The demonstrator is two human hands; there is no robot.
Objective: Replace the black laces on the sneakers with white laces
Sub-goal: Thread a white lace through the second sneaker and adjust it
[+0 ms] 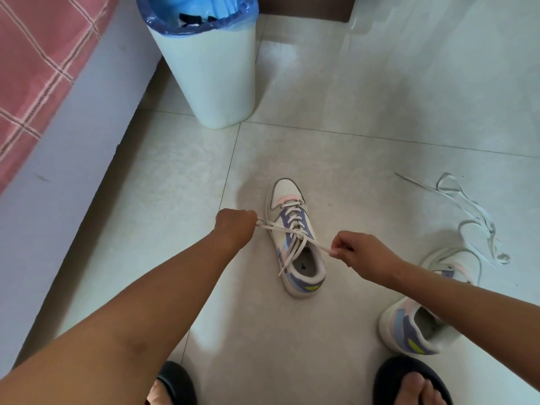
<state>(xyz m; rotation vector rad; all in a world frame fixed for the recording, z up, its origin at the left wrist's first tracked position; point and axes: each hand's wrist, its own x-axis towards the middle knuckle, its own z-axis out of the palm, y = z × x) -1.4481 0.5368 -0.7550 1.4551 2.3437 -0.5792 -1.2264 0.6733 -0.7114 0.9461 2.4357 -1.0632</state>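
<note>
Two sneakers are seen on the tiled floor (380, 83). The first sneaker (295, 238), white with purple, pink and pale blue panels, is stood upright in the middle, toe pointed away, and it's already threaded with one white lace (295, 226) crisscrossed up the eyelets. The lace is pulled out to both sides: one loop is gripped in the curled left hand (235, 226), just left of the shoe, and the other is pinched between thumb and fingers of the right hand (358, 252), just right of the shoe's opening. Two loose lace ends are draped down over the shoe's left side.

The second sneaker (409, 328) is set further right and nearer, partly hidden behind the right forearm, with no lace visible in it. One more loose white lace (479, 220) is left tangled on the floor beyond it, well apart from the first shoe.

Farther off, one white bin (210, 83) lined with a blue bag (163, 21) is stood near a bed with a pink checked cover (35, 68). Two feet in black slippers (409, 381) are seen at the bottom edge.
</note>
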